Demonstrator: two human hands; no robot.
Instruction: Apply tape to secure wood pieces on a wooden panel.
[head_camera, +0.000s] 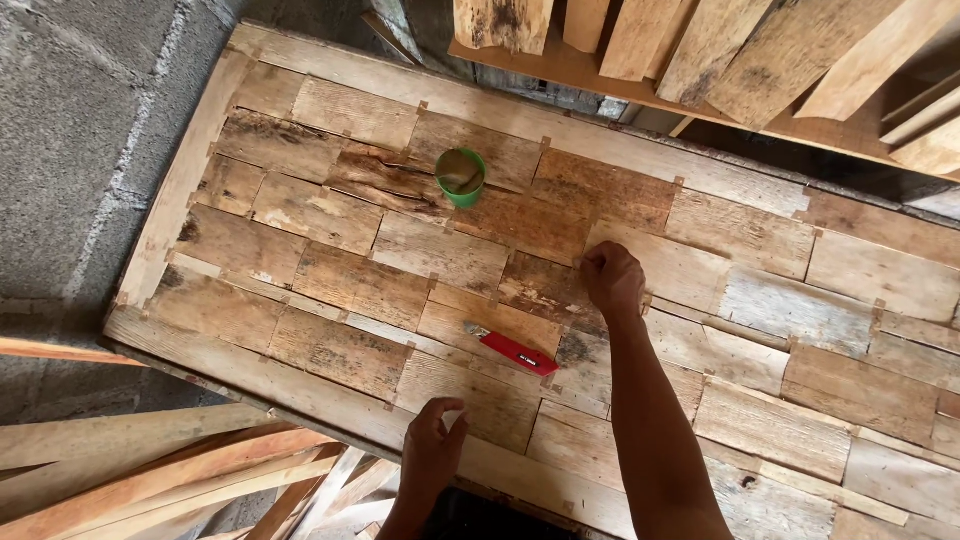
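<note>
Grey block wall (70, 130) (mortar-lined), daylight

Rough, weathered wooden panel (400, 290) — glossy green plastic cup (461, 177), red plastic-handled knife (512, 350).

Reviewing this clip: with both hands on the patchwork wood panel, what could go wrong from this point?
1. The red utility knife lies loose on the wood panel between the left hand and the right hand; its blade end seems exposed, so a sliding hand might get cut.
2. The green cup stands open on the panel; a reach past it could tip it.
</note>
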